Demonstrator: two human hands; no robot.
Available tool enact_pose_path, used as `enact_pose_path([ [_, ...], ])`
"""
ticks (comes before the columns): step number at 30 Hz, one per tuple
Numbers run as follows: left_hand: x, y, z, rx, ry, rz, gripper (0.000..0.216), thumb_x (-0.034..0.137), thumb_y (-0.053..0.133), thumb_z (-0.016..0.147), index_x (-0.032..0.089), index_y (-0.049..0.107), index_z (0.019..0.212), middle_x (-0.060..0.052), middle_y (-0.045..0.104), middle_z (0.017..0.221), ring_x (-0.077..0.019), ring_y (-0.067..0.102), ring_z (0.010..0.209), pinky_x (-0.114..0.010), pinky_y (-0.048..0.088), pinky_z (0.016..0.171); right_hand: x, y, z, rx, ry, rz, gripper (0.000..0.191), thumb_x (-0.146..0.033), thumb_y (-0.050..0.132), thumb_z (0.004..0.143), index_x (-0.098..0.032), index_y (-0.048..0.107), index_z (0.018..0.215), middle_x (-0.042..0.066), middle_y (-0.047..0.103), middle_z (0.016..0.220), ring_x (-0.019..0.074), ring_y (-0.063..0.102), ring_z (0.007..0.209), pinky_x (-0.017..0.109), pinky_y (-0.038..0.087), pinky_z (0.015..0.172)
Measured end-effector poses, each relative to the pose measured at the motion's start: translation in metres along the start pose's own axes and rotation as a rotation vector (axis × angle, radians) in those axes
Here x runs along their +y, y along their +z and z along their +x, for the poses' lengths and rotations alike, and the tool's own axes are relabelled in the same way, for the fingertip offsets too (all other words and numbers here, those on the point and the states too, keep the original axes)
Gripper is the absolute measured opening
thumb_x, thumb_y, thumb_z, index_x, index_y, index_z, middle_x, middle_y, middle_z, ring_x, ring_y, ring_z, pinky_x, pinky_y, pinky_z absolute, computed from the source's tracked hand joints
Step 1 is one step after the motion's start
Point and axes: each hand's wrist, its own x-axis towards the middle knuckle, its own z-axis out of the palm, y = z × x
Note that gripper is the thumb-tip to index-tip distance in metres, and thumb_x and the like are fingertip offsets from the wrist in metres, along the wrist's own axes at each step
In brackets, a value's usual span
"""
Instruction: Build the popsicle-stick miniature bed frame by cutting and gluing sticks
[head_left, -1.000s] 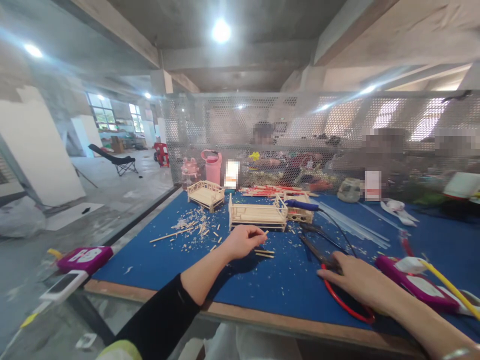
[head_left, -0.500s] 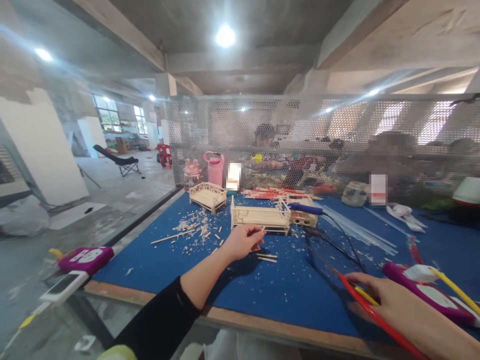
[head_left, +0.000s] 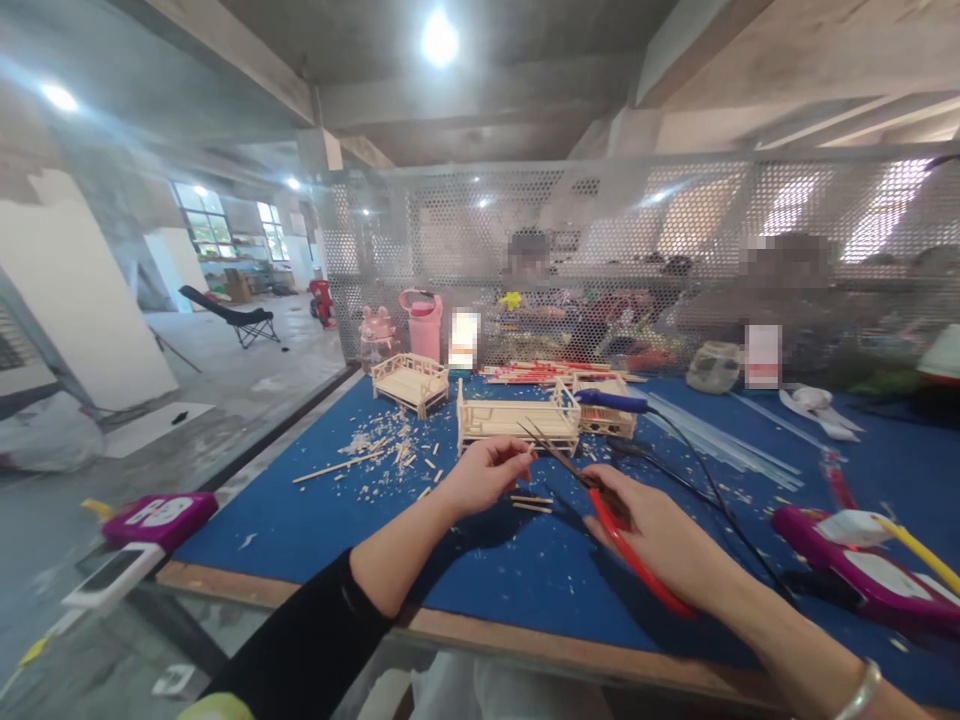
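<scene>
My left hand pinches a short thin wooden stick above the blue mat. My right hand is closed round the red handles of a pair of cutters, whose dark blades point at the stick's tip. Two more cut sticks lie on the mat just below my left hand. Right behind my hands stands a small wooden model bed.
A second model bed stands at the back left, with wood scraps in front of it. A blue-handled tool with a black cable, clear rods, purple cases and a mesh screen with people behind it surround the mat.
My right hand lifted the red-handled cutters from the mat's right side and carried them left, up to the stick in my left hand. My left hand stayed almost in place.
</scene>
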Motion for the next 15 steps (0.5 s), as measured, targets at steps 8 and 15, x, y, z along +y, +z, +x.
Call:
enact_pose_path([
  [8,-0.001,0.005,-0.003,0.019,0.022,0.035,0.023,0.035,0.063,0.068,0.013,0.058,0.075,0.002,0.055,0.061,-0.0085,0.047,0.056,-0.023,0.038,0.059,-0.006,0.008,0.0,0.014,-0.002,-0.018,0.029,-0.048,0.047,0.078,-0.022,0.054,0.089,0.0,0.059,0.064,0.016,0.052,0.056,0.028,0.04,0.056],
  [15,-0.004,0.006,-0.002,0.023,0.04,0.023,0.022,0.031,0.064,0.068,0.011,0.062,0.078,0.0,0.058,0.064,-0.0102,0.051,0.061,-0.024,0.041,0.064,0.001,0.017,0.001,0.04,-0.01,0.019,0.028,-0.046,0.045,0.079,-0.022,0.055,0.089,0.0,0.06,0.064,0.016,0.053,0.056,0.027,0.04,0.054],
])
